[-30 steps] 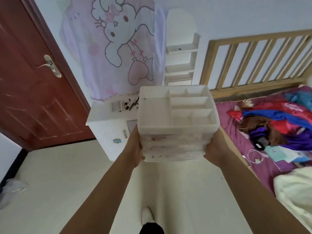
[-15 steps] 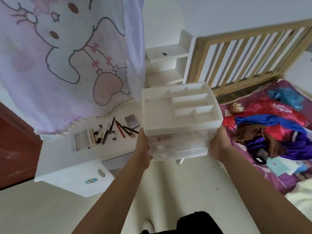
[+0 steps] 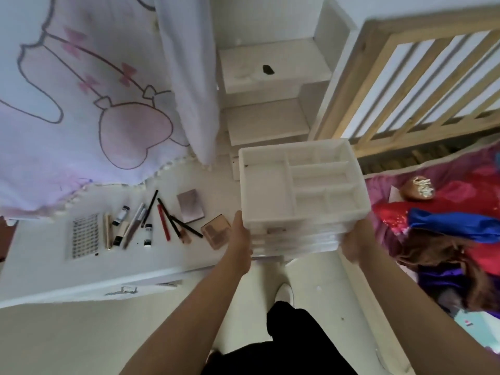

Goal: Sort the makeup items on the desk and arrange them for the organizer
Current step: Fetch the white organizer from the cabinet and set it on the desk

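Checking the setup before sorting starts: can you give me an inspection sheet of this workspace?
Surface: white desk, makeup spread over its middle.
Job's things: organizer, top compartments empty, held at the desk's right end; pencils, tubes, lash tray, palette and compact lie loose on the desk.
Clutter: clothes piled on the bed.
Grippers: left hand and right hand hold the organizer's sides.
Cables: nothing seen.
Surroundings: cartoon cloth hanging over the desk, white shelves, wooden rail.
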{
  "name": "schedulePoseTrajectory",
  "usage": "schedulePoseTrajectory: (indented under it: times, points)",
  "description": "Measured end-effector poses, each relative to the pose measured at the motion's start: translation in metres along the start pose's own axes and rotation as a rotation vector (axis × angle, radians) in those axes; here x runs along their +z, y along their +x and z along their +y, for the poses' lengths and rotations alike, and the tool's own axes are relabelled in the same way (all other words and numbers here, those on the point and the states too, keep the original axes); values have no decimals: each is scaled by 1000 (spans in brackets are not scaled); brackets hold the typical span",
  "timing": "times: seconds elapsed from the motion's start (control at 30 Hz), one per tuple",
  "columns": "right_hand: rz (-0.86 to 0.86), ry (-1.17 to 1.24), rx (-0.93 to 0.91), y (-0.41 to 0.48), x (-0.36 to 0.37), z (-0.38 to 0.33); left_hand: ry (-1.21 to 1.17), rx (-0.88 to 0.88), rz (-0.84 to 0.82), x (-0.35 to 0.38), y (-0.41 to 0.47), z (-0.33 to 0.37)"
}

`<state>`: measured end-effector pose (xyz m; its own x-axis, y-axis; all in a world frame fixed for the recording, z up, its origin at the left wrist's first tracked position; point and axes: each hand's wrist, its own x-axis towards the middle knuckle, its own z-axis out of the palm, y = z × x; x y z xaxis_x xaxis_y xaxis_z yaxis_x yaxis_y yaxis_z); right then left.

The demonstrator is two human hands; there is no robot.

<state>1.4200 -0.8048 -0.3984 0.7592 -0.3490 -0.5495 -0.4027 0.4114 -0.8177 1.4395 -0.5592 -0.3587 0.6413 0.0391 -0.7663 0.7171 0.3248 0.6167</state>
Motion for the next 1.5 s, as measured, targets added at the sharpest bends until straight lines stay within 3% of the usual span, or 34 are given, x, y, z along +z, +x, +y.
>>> schedulePoseTrajectory:
  times: [0.2, 0.37, 0.5, 0.6, 0.87, 1.13, 1.23, 1.33, 1.5]
  points:
    - [-33, -76, 81, 62, 11, 7, 27, 68, 168, 21, 50, -3]
    - [-75, -74, 6, 86, 24, 11, -45, 128, 171, 19, 78, -9]
    - [-82, -143, -60, 100, 30, 16, -167, 70, 312, 26, 87, 2]
    - [-71, -125, -37, 105, 28, 24, -160, 20, 306, 11, 94, 0]
    - [43, -96, 76, 100, 39, 30, 174, 18, 168, -51, 112, 3]
    - [130, -22, 224, 75, 68, 23, 177, 176, -43, -35, 67, 38]
    - [235, -111, 132, 62, 75, 24, 155, 203, -98, -34, 46, 39]
    - [282, 3, -25, 30, 91, 24, 131, 243, -61, -37, 33, 29]
    - [145, -30, -95, -24, 104, 23, 132, 298, -41, -36, 13, 13]
